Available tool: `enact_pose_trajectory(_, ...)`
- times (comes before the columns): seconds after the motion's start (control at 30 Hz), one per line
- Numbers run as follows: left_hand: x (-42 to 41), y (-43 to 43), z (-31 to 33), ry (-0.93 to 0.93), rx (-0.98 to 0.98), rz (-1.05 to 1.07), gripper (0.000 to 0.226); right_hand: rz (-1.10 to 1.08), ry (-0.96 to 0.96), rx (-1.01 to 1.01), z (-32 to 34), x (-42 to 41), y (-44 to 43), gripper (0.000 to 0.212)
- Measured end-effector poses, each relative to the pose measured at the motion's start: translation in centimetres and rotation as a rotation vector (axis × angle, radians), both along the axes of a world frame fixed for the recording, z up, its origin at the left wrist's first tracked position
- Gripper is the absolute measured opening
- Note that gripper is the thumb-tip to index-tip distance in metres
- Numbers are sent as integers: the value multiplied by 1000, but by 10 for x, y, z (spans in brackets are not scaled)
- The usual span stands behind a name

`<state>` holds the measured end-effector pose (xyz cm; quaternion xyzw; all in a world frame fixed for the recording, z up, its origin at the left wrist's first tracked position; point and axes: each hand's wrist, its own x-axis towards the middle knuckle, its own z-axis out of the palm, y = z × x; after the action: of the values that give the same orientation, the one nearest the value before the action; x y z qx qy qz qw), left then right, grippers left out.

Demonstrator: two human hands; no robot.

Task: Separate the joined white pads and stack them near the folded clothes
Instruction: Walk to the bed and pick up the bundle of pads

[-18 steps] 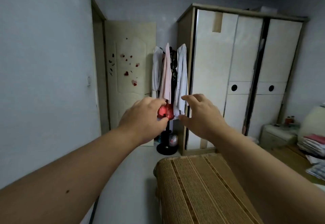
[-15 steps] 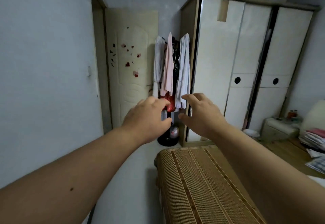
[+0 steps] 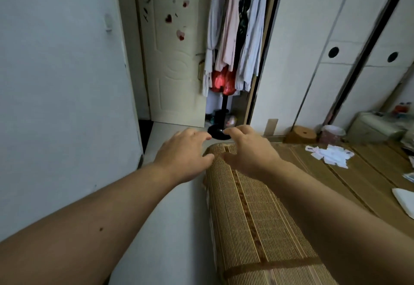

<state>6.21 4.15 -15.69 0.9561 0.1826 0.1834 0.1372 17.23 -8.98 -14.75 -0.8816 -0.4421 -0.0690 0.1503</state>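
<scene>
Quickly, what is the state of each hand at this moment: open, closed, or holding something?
Left hand: open, fingers loosely bent, holding nothing.
Right hand: open, fingers loosely bent, holding nothing.

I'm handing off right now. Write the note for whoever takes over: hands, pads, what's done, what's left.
Left hand: empty, fingers loosely curled, held out near the mat's end.
Right hand: the same, beside it.
White pads: a loose heap on the bamboo mat, far to the right, out of both hands.
Folded clothes: not clearly in view.
Done: nothing visible.
Left: pick up the pads, separate, stack.
</scene>
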Motion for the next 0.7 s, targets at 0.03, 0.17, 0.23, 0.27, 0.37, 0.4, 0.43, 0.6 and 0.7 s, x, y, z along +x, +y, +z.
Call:
enact_pose_trajectory(0.03, 3, 9, -11, 33, -22, 6, 57, -3, 25, -21, -11, 3, 8, 64)
enact_pose_trajectory(0.17, 20, 55, -47, 114, -68, -5, 57, -12, 105, -87, -51, 25, 47, 64)
enact_pose_trajectory(0.23, 33, 84, -63, 153, -71, -20, 57, -19, 132, -117, -69, 41, 71, 62)
enact_pose_trajectory(0.27, 41, 101, -70, 171, -76, -24, 57, -30, 148, -131, -78, 49, 85, 62)
enact_pose_trajectory(0.37, 67, 151, -85, 241, -112, -38, 59, -76, 211, -167, -98, 78, 124, 61)
enact_pose_trajectory(0.4, 77, 168, -89, 262, -120, -47, 59, -87, 228, -183, -105, 89, 139, 60)
enact_pose_trajectory(0.43, 87, 185, -92, 286, -123, -57, 60, -97, 248, -201, -111, 98, 153, 60)
enact_pose_trajectory(0.6, 137, 256, -107, 341, -114, -80, 58, -149, 337, -218, -131, 147, 211, 59)
enact_pose_trajectory(0.7, 170, 286, -114, 348, -130, -92, 59, -151, 333, -252, -134, 179, 235, 60)
